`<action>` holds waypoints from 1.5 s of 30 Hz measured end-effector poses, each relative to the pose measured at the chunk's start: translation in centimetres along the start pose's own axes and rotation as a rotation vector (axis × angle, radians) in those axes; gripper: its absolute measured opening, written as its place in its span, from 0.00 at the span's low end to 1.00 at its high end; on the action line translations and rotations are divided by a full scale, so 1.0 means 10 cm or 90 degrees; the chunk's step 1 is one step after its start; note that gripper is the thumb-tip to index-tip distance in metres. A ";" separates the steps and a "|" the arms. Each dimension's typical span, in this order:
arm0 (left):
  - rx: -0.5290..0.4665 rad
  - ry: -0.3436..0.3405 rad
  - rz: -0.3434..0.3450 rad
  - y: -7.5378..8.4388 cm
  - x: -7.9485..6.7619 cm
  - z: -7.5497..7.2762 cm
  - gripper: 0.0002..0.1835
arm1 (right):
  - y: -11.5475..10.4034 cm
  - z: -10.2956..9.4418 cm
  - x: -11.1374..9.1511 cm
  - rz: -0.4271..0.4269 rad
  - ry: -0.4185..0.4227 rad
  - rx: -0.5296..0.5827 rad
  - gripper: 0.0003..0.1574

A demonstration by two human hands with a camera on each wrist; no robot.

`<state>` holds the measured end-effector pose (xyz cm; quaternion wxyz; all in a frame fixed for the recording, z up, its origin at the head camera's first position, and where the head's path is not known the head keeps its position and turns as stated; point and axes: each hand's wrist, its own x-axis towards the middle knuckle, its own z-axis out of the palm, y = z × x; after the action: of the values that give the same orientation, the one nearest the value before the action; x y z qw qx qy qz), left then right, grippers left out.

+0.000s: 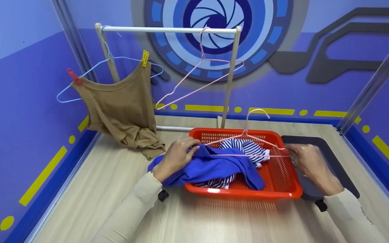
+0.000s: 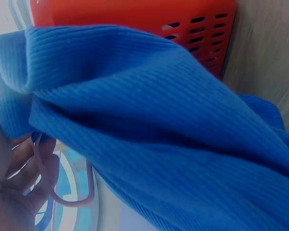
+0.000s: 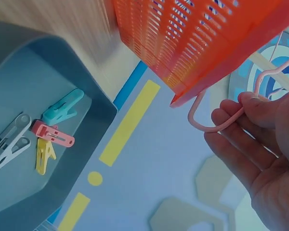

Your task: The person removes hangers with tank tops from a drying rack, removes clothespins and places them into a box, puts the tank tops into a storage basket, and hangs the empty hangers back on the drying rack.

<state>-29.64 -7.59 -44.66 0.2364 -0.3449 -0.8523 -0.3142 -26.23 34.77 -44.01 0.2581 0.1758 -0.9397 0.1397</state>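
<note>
Over the red basket (image 1: 214,191) I hold a pink hanger (image 1: 263,139) with its hook upward. My right hand (image 1: 307,163) pinches the hanger's right end between thumb and fingers, plain in the right wrist view. At the other end, my left hand (image 1: 177,156) grips a blue ribbed garment (image 1: 211,168) by its edge, with the hanger's left end at the fingers in the left wrist view. The blue garment drapes across the basket's left rim. Beneath it lies a navy-and-white striped garment (image 1: 245,147) inside the basket.
Behind stands a rack with a white rail (image 1: 167,30). From it hang an empty pink hanger (image 1: 199,89) and a blue hanger (image 1: 93,65) with a brown tank top (image 1: 123,104), clipped by red and yellow pegs. At right, a grey tray (image 3: 82,185) holds several clothespins.
</note>
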 end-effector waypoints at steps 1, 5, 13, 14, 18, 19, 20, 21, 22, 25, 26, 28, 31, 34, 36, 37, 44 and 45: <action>0.001 0.010 0.006 0.00 0.00 0.00 0.07 | 0.01 0.00 0.00 -0.002 0.001 0.001 0.10; -0.010 0.029 0.007 -0.02 -0.02 0.00 0.06 | 0.02 0.00 -0.02 -0.004 0.000 0.006 0.10; -0.017 0.065 -0.011 -0.09 -0.05 -0.05 0.07 | 0.03 -0.02 -0.04 0.008 -0.008 0.012 0.11; -0.014 0.072 -0.011 -0.10 -0.06 -0.06 0.08 | 0.04 -0.02 -0.05 0.006 -0.007 0.010 0.10; -0.016 0.094 -0.016 -0.14 -0.09 -0.07 0.07 | 0.06 -0.06 -0.06 0.015 -0.009 0.018 0.07; -0.017 0.098 -0.019 -0.16 -0.10 -0.07 0.07 | 0.06 -0.07 -0.06 0.021 -0.013 0.025 0.07; -0.018 0.101 -0.022 -0.17 -0.12 -0.07 0.06 | 0.06 -0.08 -0.06 0.028 -0.017 0.032 0.06; -0.020 0.103 -0.027 -0.18 -0.13 -0.08 0.06 | 0.07 -0.10 -0.06 0.032 -0.018 0.035 0.06; -0.023 0.104 -0.033 -0.19 -0.14 -0.08 0.06 | 0.07 -0.11 -0.07 0.034 -0.019 0.036 0.06; -0.029 0.111 -0.054 -0.25 -0.19 -0.09 0.06 | 0.09 -0.14 -0.07 0.037 -0.016 0.031 0.07; -0.031 0.115 -0.063 -0.26 -0.21 -0.10 0.06 | 0.09 -0.14 -0.07 0.035 -0.011 0.026 0.07; -0.035 0.117 -0.082 -0.31 -0.26 -0.10 0.05 | 0.10 -0.15 -0.07 0.031 -0.004 0.020 0.08; -0.042 0.113 -0.108 -0.37 -0.33 -0.10 0.04 | 0.11 -0.16 -0.07 0.031 0.003 0.017 0.09; -0.051 0.089 -0.129 -0.41 -0.38 -0.09 0.03 | 0.12 -0.17 -0.07 0.030 0.007 0.012 0.08; -0.056 0.068 -0.143 -0.42 -0.41 -0.08 0.03 | 0.12 -0.17 -0.07 0.031 0.008 0.010 0.08; -0.056 0.059 -0.148 -0.42 -0.41 -0.08 0.03 | 0.12 -0.18 -0.06 0.031 0.009 0.010 0.08; -0.033 0.094 -0.108 -0.33 -0.35 -0.14 0.19 | 0.09 -0.17 -0.03 0.032 0.007 0.013 0.08; -0.020 0.096 -0.088 -0.29 -0.32 -0.15 0.20 | 0.09 -0.17 -0.03 0.032 0.008 0.014 0.09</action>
<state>-29.44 -11.69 -46.68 0.2722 -0.2647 -0.8487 -0.3682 -25.62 36.27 -42.89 0.2583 0.1544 -0.9405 0.1577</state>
